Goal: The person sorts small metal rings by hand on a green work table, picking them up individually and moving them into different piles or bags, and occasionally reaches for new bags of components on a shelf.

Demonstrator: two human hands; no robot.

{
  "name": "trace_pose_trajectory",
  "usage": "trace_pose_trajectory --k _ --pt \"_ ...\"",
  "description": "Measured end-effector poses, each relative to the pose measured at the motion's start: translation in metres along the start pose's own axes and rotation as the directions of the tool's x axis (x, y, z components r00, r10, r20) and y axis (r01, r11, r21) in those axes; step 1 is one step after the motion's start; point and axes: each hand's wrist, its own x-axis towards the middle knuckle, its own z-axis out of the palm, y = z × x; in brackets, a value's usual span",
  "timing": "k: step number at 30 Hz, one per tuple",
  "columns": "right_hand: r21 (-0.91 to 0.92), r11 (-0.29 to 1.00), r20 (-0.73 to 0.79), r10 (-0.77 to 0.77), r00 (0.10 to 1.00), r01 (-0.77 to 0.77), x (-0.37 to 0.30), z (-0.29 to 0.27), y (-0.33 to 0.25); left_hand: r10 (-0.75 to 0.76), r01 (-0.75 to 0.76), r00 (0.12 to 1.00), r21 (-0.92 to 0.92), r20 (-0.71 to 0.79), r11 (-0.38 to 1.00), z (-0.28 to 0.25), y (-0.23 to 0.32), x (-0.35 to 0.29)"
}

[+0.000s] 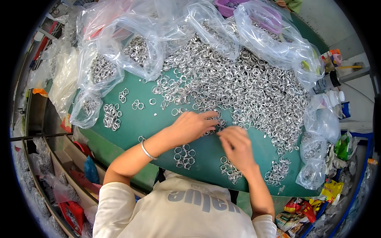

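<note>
Silver metal rings (274, 93) lie in a large heap across the green tabletop (137, 121). My left hand (194, 125) rests over a small cluster of rings (220, 121) at the near edge of the heap, its fingers stretched out and slightly apart. Just right of it, my right hand (238, 146) is smeared by motion, and whatever may be between its fingers does not show. Below that hand sits a small group of rings (230, 170). Another group (184, 156) lies under my left forearm, which wears a bracelet (147, 150).
Clear plastic bags of rings (104, 69) line the far and left edges. More ring groups lie at left (112, 117) and near right (278, 172). A purple basket (270, 20) stands behind; bottles (333, 97) are at right. Another person's hand (281, 4) shows far right.
</note>
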Motion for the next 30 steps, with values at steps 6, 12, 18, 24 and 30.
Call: trace_pose_trajectory --k 6,12,18,24,30 --pt "-0.435 0.895 -0.044 0.093 0.995 -0.103 0.014 -0.009 0.004 -0.173 0.182 0.983 0.171 -0.062 0.968 -0.002 -0.003 -0.012" --pt "-0.572 0.807 -0.168 0.059 0.984 -0.146 0.006 -0.011 0.026 -0.29 0.334 0.927 0.175 -0.236 0.926 -0.01 -0.018 -0.024" --pt "-0.352 0.923 -0.259 0.065 0.964 -0.157 0.015 -0.007 0.015 -0.177 0.178 0.984 0.053 -0.027 0.983 0.005 0.013 -0.029" --pt "-0.542 0.838 -0.08 0.025 0.996 -0.065 0.027 0.01 0.019 -0.305 0.32 0.947 0.227 -0.101 0.92 0.005 -0.01 -0.029" --pt "-0.62 0.72 -0.372 0.08 0.925 -0.312 0.013 -0.013 0.035 -0.407 0.469 0.856 0.147 -0.32 0.871 -0.014 -0.007 -0.016"
